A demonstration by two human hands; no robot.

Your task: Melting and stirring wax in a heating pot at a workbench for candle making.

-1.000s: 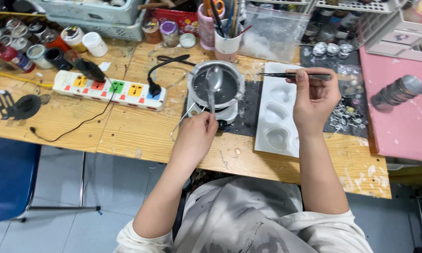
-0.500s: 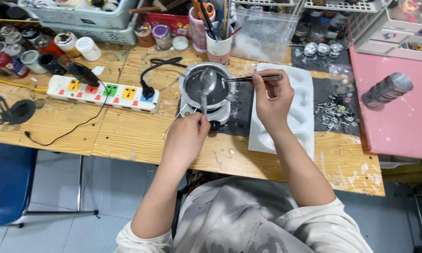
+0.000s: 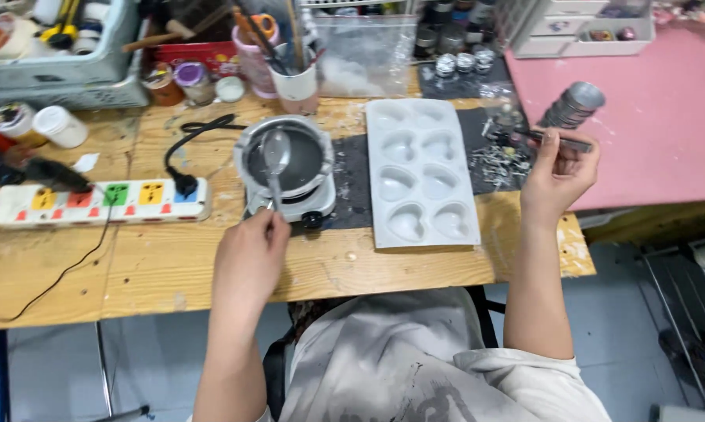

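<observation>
Your wooden worktable [image 3: 211, 266] is paint-flecked and scuffed, and on it the white mould tray [image 3: 419, 172] lies with its long axis running away from you, holding eight heart-shaped hollows in two columns of four. Left of it, one small round hotplate [image 3: 294, 205] carries one shallow metal pan [image 3: 284, 156] with grey liquid inside. A white power strip [image 3: 94, 202] with coloured switch panels lies crosswise to the left, one black plug seated in it. Your left hand [image 3: 251, 254] has its fingers wrapped around the handle of one metal spoon [image 3: 274, 160]; the spoon's long axis runs straight away from you, bowl end pointing to the far edge and resting over the pan. Your right hand [image 3: 557, 176] hovers over the table's right end, thumb and fingers pinched on one pair of dark metal tweezers [image 3: 552, 139], which lie nearly level, their long axis left to right, with the tips pointing left toward a scatter of silvery flakes [image 3: 497, 160] on the black mat [image 3: 477, 129]. A stack of round metal tins [image 3: 573, 105] lies tipped on the pink surface [image 3: 665, 117] just beyond.
</observation>
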